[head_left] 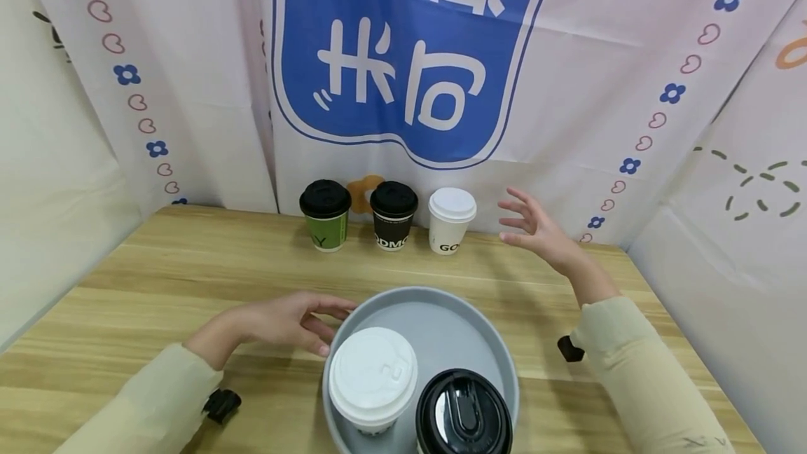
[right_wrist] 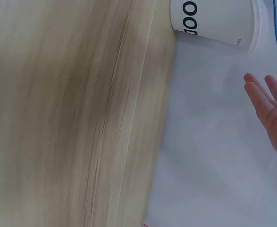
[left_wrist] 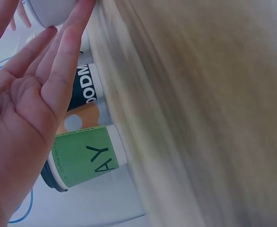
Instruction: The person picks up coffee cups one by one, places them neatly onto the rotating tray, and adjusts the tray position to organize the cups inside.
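One white cup (head_left: 450,228), lidded and upright, at centre of head frame, right end of a row of three on wooden table (head_left: 189,279). Long axis vertical. Located directly left of right hand (head_left: 536,231), at about the same height in frame, with a visible gap between; well apart from left hand (head_left: 284,322), hence nearer to right. Judged reachable by leftward travel of right hand. In right wrist view, noted at upper right, cut off by frame.

Right hand: raised above table, sleeve (head_left: 637,363) angled in from lower right, fingers spread and pointing left, holding nothing.

Grey tray (head_left: 454,331) at lower centre, carrying front white-lidded cup (head_left: 373,373) and front black-lidded cup (head_left: 463,408). Left hand at upper left of tray rim, fingers extended, no grip seen; contact with rim apparent, firmness impossible to tell.

Left of white cup: black cup (head_left: 392,226), then green cup (head_left: 326,228), both black-lidded. Behind row, printed cloth (head_left: 567,90).
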Motion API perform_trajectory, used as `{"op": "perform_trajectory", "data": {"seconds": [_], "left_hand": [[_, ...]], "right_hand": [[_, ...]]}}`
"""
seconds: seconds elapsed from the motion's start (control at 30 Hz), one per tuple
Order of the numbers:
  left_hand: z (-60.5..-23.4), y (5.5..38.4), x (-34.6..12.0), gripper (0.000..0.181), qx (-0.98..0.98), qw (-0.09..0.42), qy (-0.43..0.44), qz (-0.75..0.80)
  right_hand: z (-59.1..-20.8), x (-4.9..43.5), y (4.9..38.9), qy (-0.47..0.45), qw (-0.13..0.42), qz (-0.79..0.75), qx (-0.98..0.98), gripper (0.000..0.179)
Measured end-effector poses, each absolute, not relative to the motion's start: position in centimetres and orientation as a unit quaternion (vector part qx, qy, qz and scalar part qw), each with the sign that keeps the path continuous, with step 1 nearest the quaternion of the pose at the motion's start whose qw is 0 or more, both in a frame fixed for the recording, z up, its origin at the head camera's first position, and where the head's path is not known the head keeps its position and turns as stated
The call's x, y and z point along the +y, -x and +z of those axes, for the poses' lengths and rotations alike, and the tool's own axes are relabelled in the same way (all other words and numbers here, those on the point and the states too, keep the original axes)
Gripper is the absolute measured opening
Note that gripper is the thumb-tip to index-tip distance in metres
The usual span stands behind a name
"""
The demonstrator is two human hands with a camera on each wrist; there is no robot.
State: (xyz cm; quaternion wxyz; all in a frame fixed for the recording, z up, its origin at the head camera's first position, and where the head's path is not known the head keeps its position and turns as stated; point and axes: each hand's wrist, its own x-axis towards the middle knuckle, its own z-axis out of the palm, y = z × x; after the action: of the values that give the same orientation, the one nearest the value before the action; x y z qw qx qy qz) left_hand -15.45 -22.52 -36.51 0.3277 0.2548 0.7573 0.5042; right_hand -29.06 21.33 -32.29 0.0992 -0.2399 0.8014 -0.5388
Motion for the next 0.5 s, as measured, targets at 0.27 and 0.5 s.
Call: {"op": "perform_trajectory", "data": {"seconds": [0.27, 0.5], "left_hand": [[-36.3, 15.9, -22.4, 0.078, 0.754, 0.337, -0.255, 0.503], [-36.2, 15.9, -22.3, 0.078, 0.757, 0.338, -0.251, 0.500]], "right_hand": [[-32.9, 19.5, 31.2, 0.219, 0.120, -0.538, 0.805, 0.090], [-34.1, 18.0, 32.8, 0.198, 0.133, -0.567, 0.789, 0.088]]}}
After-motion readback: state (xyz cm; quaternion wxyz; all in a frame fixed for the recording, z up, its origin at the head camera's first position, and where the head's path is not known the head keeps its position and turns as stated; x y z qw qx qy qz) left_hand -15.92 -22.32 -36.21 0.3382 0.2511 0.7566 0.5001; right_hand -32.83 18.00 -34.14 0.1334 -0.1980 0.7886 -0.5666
